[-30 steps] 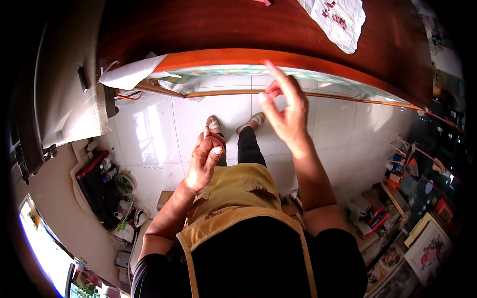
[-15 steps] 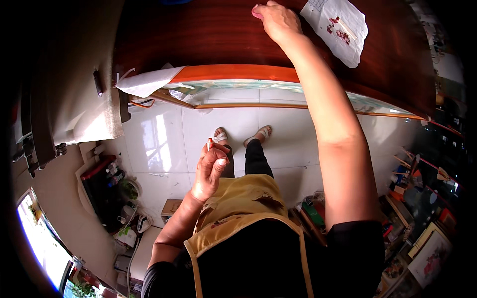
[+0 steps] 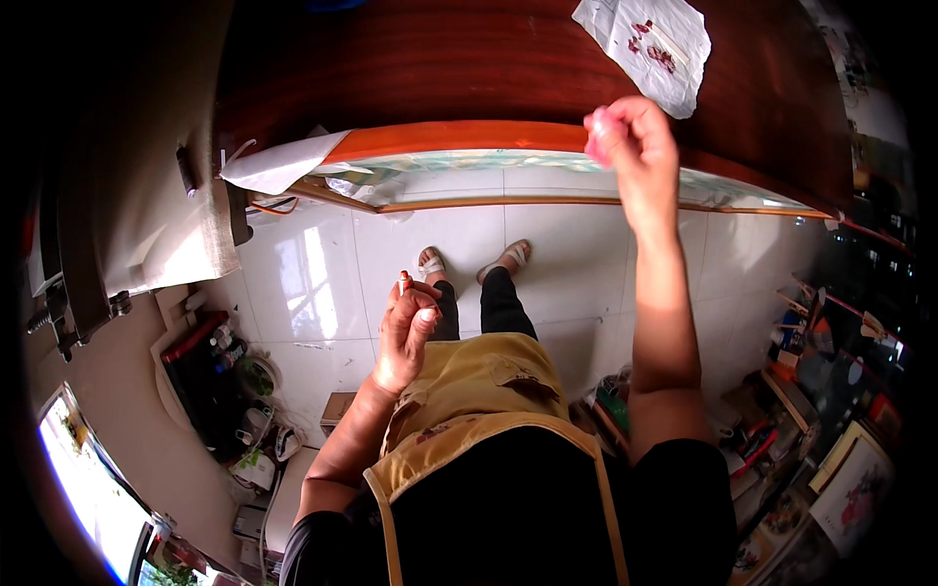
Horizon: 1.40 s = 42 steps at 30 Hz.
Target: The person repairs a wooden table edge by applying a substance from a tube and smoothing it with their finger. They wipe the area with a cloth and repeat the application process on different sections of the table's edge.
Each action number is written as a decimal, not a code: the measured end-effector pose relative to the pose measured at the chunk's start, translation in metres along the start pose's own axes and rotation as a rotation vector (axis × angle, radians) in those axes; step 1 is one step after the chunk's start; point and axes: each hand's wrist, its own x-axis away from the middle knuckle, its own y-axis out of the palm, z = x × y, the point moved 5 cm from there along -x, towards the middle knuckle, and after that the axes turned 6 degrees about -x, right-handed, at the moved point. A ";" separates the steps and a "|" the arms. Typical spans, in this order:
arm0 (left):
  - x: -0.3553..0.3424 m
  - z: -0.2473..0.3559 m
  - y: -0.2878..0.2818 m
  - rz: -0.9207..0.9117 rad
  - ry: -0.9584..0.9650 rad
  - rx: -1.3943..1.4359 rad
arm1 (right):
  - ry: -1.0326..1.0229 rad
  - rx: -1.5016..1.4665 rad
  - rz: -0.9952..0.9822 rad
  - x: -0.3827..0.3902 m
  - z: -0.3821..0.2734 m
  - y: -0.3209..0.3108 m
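My right hand (image 3: 635,146) is raised over the front edge of the dark wooden table (image 3: 469,68), its fingers closed around a small pink thing (image 3: 598,137). Just beyond that hand a white cloth or paper with red flower marks (image 3: 650,44) lies on the table. My left hand (image 3: 405,332) stays low in front of my apron, pinching a small thin stick-like thing with a red tip (image 3: 404,282) that points upward. What the pink thing is I cannot tell.
A white sheet (image 3: 278,164) hangs off the table's left front corner. A beige cloth (image 3: 147,195) hangs at the left. White floor tiles (image 3: 322,283) lie below, with my feet in sandals. Bottles and clutter crowd the floor at left (image 3: 230,391); framed pictures and boxes stand at right (image 3: 840,410).
My right hand reached out onto the table beside the white cloth, then drew back to the table's edge with the pink thing in it. My left hand stayed low.
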 end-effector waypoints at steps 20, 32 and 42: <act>0.006 -0.007 0.015 -0.053 -0.050 -0.027 | -0.562 0.846 -0.602 -0.035 0.021 0.053; 0.003 -0.010 0.018 -0.053 -0.036 -0.028 | -0.709 1.014 -0.535 -0.021 0.012 0.033; -0.007 -0.010 0.015 -0.051 0.003 -0.050 | -0.450 0.740 -0.272 0.005 -0.019 -0.002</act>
